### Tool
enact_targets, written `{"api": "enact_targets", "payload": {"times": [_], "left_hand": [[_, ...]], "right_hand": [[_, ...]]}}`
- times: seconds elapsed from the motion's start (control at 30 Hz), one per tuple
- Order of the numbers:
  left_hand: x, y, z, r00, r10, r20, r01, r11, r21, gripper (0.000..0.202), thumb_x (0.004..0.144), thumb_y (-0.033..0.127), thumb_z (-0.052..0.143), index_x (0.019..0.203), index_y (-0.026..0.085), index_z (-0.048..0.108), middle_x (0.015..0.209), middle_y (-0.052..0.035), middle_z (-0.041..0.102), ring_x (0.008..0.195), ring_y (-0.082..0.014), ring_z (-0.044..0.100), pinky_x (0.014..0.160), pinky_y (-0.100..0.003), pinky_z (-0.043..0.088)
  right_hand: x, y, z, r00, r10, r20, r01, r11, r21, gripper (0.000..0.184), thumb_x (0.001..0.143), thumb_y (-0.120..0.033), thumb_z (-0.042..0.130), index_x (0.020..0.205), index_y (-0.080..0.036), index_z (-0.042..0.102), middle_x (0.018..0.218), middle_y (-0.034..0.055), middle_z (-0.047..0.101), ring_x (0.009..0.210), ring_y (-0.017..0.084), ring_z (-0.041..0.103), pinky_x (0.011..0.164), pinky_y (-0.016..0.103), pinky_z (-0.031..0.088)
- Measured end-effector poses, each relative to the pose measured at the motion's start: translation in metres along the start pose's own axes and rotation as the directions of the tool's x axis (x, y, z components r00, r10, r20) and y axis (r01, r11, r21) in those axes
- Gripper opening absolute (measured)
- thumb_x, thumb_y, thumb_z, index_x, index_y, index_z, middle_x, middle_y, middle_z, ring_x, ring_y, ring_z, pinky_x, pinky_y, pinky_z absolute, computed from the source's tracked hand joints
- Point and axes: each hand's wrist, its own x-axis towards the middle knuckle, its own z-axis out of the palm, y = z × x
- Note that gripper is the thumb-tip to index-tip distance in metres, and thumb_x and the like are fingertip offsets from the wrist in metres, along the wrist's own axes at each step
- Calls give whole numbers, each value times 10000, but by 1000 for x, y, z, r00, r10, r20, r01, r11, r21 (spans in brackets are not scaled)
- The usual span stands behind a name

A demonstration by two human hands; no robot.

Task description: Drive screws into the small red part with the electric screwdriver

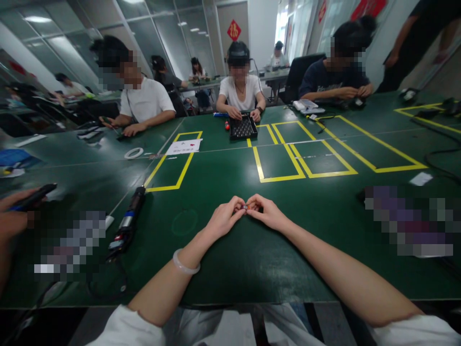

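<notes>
My left hand (pixel 226 217) and my right hand (pixel 267 211) meet fingertip to fingertip just above the green table (pixel 223 269). Between them they pinch a tiny part (pixel 245 207) with a red and silver look; it is too small to name. Both hands have their fingers curled together around it. A pale bangle (pixel 185 263) circles my left wrist. An electric screwdriver (pixel 128 220) with a cable lies on the table to the left of my left hand, untouched.
Yellow tape rectangles (pixel 306 158) mark the table ahead. Across it a person works over a black tray (pixel 243 127); other people sit left and right of them. A white ring (pixel 133 153) and a paper sheet (pixel 184 146) lie far left. Another person's hand (pixel 14 211) holds a pen at the left edge.
</notes>
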Motion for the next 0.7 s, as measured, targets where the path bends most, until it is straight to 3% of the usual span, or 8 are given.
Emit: {"api": "enact_targets", "payload": {"times": [0.2,0.37,0.5,0.6,0.7], "left_hand": [[1,1,-10,1000,-10,-23,10,1000,5,261,924,392,431,1104,225,519,989,-31,661,908,-165,629,799,-284,471],[-19,-5,-56,989,-39,-141,58,990,130,444,911,429,434,1314,243,426,1194,-66,596,1046,-192,589,913,-358,463],[-68,-48,-107,951,-164,-262,252,903,349,568,876,513,425,1360,218,398,1312,-89,520,1155,-240,535,980,-409,433],[-120,-98,-140,880,-280,-383,454,731,510,678,823,575,428,1326,121,420,1324,-151,497,1251,-311,449,1042,-456,369],[-173,-142,-164,797,-384,-466,600,583,547,719,771,591,478,1304,112,418,1331,-148,497,1248,-330,450,1054,-457,356]], "right_hand": [[0,2,-2,1000,7,-5,-8,999,-37,197,870,-350,585,958,-174,578,816,15,625,700,132,553,650,246,431],[0,0,-2,1000,23,10,-23,998,-56,199,864,-348,592,959,-173,585,824,18,622,684,126,538,644,245,431],[-1,1,-1,999,24,25,-23,999,-43,187,861,-326,595,971,-175,579,832,17,620,709,130,547,660,247,438],[-1,1,-1,999,24,29,-23,998,-51,170,859,-305,595,969,-177,576,831,15,621,711,130,553,666,249,440],[-1,1,0,999,26,35,-24,998,-60,157,857,-288,595,964,-175,575,829,14,619,712,129,555,669,250,441]]}}
